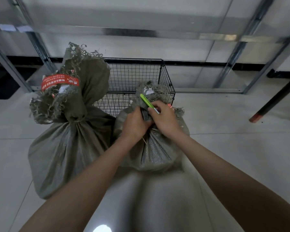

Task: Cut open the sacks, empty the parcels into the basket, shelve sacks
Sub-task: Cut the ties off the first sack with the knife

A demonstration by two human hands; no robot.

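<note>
Two grey-green woven sacks stand on the floor, both tied at the neck. The larger sack (64, 148) on the left has a red printed tape band near its frayed top. The smaller sack (157, 151) stands in front of a black wire basket (134, 76). My left hand (134, 124) grips the bunched neck of the smaller sack. My right hand (164, 119) holds a lime-green cutter (146, 102) against that neck, its green handle pointing up and away from me. I cannot make out the blade.
Grey metal shelving (107, 32) runs along the wall behind the basket, with uprights at left and right. A dark table leg (273, 101) with a reddish foot slants in at the right. The floor is light glossy tile (241, 148).
</note>
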